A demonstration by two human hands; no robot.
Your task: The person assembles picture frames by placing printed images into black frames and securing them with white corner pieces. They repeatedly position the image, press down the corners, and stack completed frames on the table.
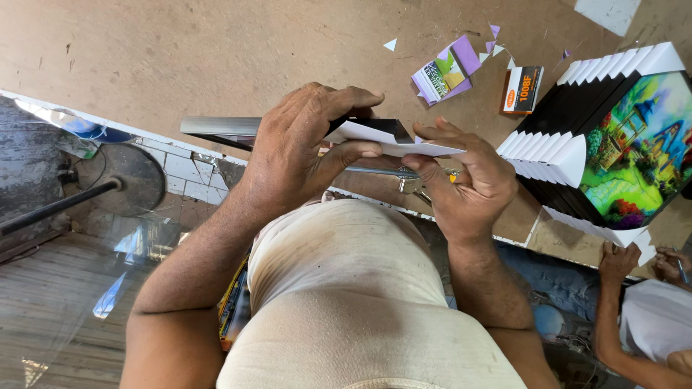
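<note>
My left hand (pixel 306 148) grips a dark picture frame (pixel 216 130) at its corner, where a white folded card corner protector (pixel 389 137) sits. My right hand (pixel 465 180) pinches the white protector from the right and also holds a metal stapler tool (pixel 389 173) under it. Both hands work close together at the edge of the brown workbench (pixel 216 57).
A stack of dark frames with white corner protectors and a colourful painting (pixel 634 151) lies at the right. An orange staple box (pixel 522 89), a purple-and-white box (pixel 443 75) and paper scraps lie on the bench. Another person's hand (pixel 618 261) rests at the lower right.
</note>
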